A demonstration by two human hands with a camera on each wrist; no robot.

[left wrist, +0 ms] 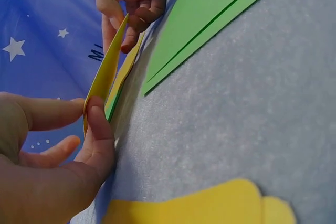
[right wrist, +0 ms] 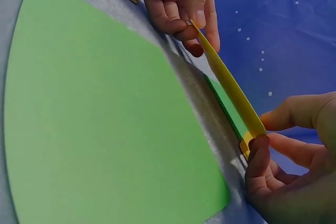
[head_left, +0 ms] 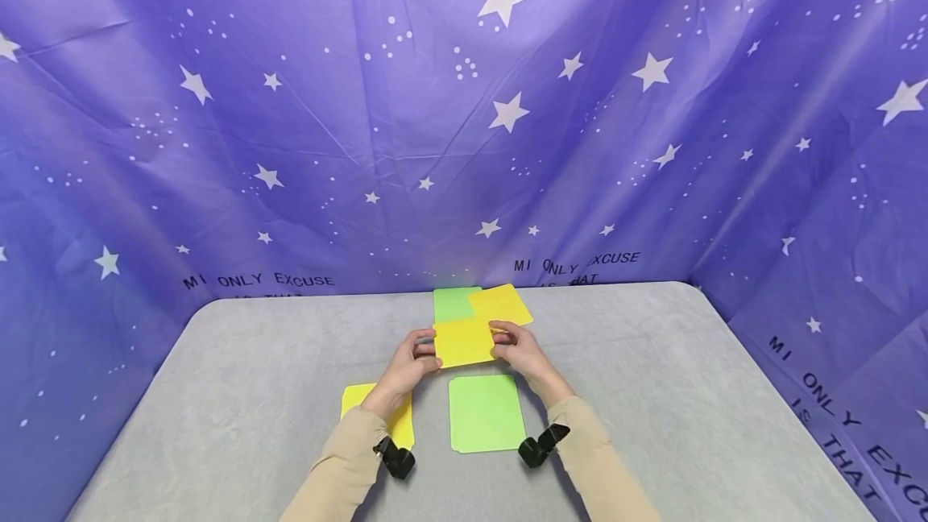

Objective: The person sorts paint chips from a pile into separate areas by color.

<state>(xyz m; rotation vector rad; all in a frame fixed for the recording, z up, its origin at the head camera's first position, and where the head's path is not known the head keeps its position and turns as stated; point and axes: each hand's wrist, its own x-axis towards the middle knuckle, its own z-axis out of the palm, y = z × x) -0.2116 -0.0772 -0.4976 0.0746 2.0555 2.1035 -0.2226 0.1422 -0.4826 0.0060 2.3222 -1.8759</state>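
The left hand (head_left: 409,361) and right hand (head_left: 524,351) pinch a yellow card (head_left: 464,342). Only in the wrist views do we see it edge-on.

Curtained booth, starry purple drapes (head_left: 406,103), grey table (head_left: 254,393)

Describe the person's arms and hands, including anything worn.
Plain beige sleeves reach nearly to the wrists, with no markings visible. A small, angular black device is worn at each wrist; no cables show. The left hand and right hand are bare, without gloves.
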